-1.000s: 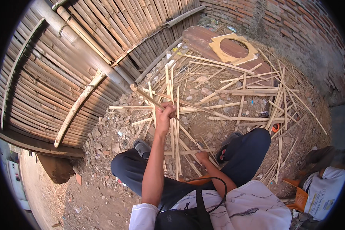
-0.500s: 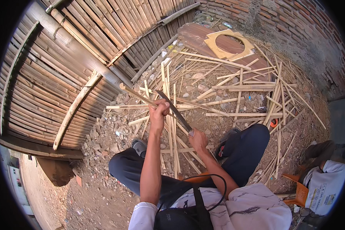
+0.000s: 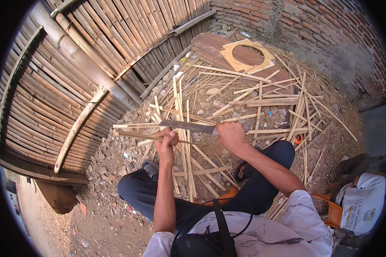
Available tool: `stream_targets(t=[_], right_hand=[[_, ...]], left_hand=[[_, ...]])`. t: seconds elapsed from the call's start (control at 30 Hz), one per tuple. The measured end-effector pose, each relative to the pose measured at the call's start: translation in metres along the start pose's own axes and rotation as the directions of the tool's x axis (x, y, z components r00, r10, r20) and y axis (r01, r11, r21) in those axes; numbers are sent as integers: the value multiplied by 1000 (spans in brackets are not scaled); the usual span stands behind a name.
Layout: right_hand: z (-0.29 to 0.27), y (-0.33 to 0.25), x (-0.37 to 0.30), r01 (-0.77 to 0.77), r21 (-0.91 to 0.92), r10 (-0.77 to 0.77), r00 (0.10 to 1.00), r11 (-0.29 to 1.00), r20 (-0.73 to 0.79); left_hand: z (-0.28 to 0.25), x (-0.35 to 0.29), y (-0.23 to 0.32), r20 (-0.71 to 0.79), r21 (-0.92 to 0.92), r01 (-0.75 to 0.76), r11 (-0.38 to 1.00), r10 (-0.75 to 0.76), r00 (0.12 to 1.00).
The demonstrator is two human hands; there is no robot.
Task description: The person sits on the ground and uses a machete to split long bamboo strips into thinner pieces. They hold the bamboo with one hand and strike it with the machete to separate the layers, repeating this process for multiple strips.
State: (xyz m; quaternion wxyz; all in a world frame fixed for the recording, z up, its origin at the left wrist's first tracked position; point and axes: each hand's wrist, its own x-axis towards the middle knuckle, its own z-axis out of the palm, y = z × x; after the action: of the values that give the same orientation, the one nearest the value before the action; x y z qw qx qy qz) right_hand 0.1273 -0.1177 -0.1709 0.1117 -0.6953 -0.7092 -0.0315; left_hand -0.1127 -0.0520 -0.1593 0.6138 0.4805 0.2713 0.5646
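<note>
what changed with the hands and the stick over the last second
The right hand moved forward, and its knife swung from slanting to nearly level, blade pointing left. The left hand drew slightly back, its bamboo stick turning nearly level too. Both grips hold; the scattered strips stayed put.
</note>
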Motion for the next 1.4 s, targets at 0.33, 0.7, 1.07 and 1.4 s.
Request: stream_targets(t=[0.33, 0.7, 1.07, 1.4], right_hand=[[12, 29, 28, -12, -131, 19, 999, 991, 50], [37, 7, 24, -23, 14, 19, 980, 1000, 200], [37, 8, 22, -412, 652, 43, 863, 636, 504], [46, 9, 26, -577, 815, -3, 816, -54, 578]], left_hand=[[35, -43, -8, 163, -220, 72, 973, -36, 986], [53, -47, -45, 57, -110, 9, 994, -3, 998], [51, -29, -26, -65, 562, 79, 823, -52, 997], [68, -15, -8, -68, 508, -1, 862, 41, 997]])
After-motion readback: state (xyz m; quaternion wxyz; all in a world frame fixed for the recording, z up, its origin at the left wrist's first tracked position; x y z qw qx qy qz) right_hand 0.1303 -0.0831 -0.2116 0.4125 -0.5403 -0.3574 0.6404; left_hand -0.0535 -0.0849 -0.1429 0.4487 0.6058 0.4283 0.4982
